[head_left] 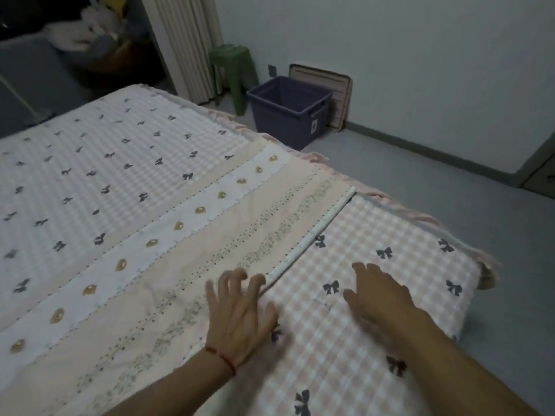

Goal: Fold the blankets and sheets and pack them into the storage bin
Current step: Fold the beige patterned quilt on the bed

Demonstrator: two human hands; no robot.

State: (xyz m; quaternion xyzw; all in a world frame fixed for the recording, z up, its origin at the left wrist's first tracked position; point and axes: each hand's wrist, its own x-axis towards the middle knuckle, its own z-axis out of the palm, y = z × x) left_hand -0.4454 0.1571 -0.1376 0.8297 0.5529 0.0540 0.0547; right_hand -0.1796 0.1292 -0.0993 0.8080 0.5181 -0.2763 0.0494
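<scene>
Purple storage bin [288, 111] beside green stool [232, 75]; both hands' grip spread flat on blanket [375, 295].

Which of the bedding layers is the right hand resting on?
The pink checked blanket with dark bows, folded at the bed's near right corner. The right hand lies flat on it; the left hand is at its edge, on the striped sheet.

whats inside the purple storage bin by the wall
The purple storage bin is open on top, and the inner walls that show are bare. Its near wall hides the bottom, so anything lying low cannot be seen.
</scene>
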